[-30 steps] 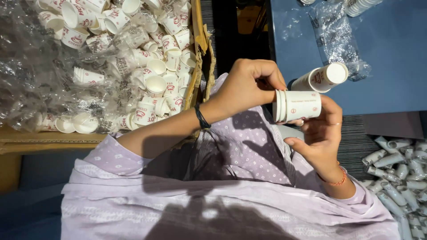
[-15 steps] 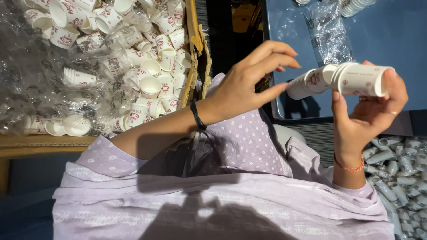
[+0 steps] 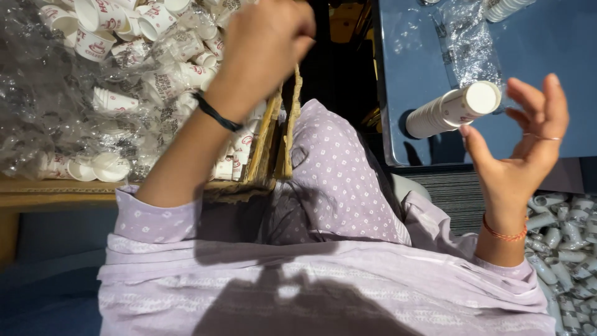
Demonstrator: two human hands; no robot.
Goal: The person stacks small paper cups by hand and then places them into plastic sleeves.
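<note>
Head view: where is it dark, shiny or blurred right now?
Head view: a dark shadow falls across the lilac clothing at the bottom; the crinkled clear plastic over the loose paper cups glints; the left hand is slightly motion-blurred; the right hand, open beside the cup stack on the blue table, is sharp.

The left hand (image 3: 267, 43) reaches forward, fingers curled into a loose fist, forearm stretched out. The right hand (image 3: 519, 155) is raised with palm open, fingers (image 3: 544, 102) spread and empty.
</note>
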